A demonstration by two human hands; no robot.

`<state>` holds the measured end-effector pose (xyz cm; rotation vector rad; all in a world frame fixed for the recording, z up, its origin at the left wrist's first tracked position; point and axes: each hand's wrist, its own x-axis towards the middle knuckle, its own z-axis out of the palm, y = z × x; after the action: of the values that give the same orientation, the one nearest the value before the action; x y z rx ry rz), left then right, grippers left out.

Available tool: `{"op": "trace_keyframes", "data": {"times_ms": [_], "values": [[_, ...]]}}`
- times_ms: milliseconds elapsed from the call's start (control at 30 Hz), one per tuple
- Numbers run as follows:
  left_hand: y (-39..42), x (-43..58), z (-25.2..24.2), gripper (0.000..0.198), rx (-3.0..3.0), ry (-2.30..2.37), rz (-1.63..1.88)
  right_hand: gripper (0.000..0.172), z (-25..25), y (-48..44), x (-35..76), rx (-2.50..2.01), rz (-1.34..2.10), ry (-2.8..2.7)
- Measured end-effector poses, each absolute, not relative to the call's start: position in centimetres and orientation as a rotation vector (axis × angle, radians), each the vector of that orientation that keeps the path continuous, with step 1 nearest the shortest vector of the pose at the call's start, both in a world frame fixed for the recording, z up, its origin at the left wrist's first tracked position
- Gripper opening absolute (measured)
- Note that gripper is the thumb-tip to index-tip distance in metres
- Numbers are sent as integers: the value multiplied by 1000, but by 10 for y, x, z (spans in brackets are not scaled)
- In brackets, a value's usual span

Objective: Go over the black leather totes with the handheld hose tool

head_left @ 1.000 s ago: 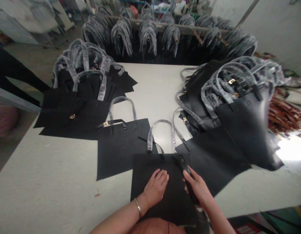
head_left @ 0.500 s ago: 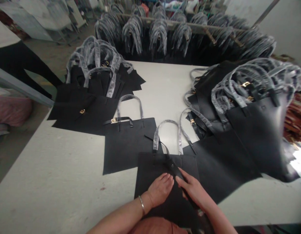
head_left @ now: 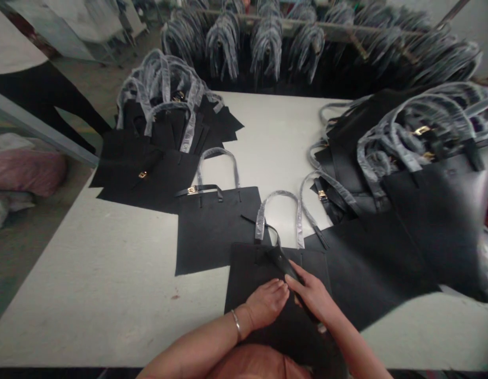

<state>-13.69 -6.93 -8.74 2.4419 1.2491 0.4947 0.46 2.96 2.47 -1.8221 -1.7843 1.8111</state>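
Note:
A black tote bag panel [head_left: 247, 263] lies at the table's front, a plastic-wrapped handle [head_left: 279, 196] arching from its top edge. Above the panel, my right hand [head_left: 312, 292] is closed round a long, folded black leather-like piece [head_left: 282, 259], which runs down toward my body. A narrow black strap [head_left: 263, 223] trails from near its upper end. My left hand [head_left: 269, 302] rests on the panel just left of that piece, fingers bent and pressed together; what lies under the fingertips is hidden. Another black tote [head_left: 216, 231] with a gold-buckled strap [head_left: 192, 189] lies behind.
Black bags with wrapped handles are piled on the white table [head_left: 129, 284] at back left [head_left: 149, 173] and right [head_left: 437, 210]. Behind the table, a rack [head_left: 267, 47] bears many wrapped handles. A person in dark trousers [head_left: 58, 100] stands at the left.
The view has shifted slightly, so the table and bags appear a little further right and higher. Both hands keep nearly the same pose on the bag.

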Motion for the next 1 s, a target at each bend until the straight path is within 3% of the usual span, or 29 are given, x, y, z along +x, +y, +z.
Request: {"op": "trace_keyframes", "data": {"times_ms": [133, 367, 767, 1000], "values": [[-68, -137, -83, 34, 2426, 1263, 523, 68, 36, 30, -3, -1805, 1689, -1807], [-67, -131, -85, 20, 2286, 1192, 408, 61, 43, 13, -3, -1655, 1951, -2063], [-78, -128, -103, 31, 2414, 1187, 331, 62, 35, 14, -59, -1575, 1700, -2132], [-60, -153, -82, 3, 2097, 1253, 464, 63, 51, -3, -21, -1521, 1703, -1988]]}}
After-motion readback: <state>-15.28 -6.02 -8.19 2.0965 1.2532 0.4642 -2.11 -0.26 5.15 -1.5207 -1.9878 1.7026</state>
